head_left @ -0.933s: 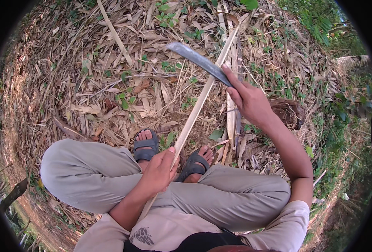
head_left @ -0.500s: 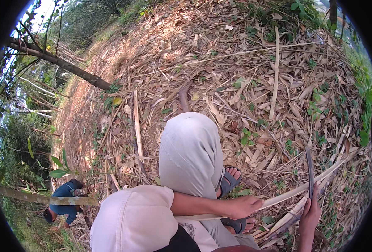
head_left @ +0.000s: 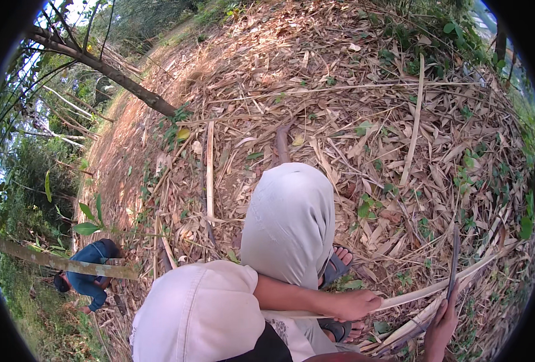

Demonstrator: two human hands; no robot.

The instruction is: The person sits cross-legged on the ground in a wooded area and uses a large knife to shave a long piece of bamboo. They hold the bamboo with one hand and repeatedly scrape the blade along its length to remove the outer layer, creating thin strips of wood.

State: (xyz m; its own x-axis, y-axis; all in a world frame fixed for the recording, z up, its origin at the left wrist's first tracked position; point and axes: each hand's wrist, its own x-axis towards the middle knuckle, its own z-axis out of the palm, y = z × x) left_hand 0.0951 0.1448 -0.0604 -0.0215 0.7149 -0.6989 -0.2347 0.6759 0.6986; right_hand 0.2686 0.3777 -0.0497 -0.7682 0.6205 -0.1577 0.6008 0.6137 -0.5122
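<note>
My left hand (head_left: pixel 357 304) is closed around a long, pale split strip that looks like bamboo (head_left: pixel 421 295). The strip runs from beside my lap out to the right, above the ground litter. In my right hand (head_left: pixel 441 326), at the lower right, is a long knife with a narrow dark blade (head_left: pixel 454 256). Its blade points away from me and crosses the strip to the right of my left hand; whether it cuts in cannot be made out. The handle is mostly hidden by my fingers. My bent knees in light trousers (head_left: pixel 288 223) stand between my arms and the far ground.
Dry leaves (head_left: pixel 352 139) cover the slope. Other pale strips (head_left: pixel 413 120) lie ahead, with one (head_left: pixel 210 169) left of my knee. More split lengths (head_left: pixel 409 330) lie under my right hand. A leaning trunk (head_left: pixel 110 72) stands upper left; a person in blue (head_left: pixel 92 265) bends at far left.
The view has turned slightly, so the ground and trunk sit farther right. My left hand still grips the strip; the knife looks narrower, turned more edge-on. The person in blue has shifted posture a little.
</note>
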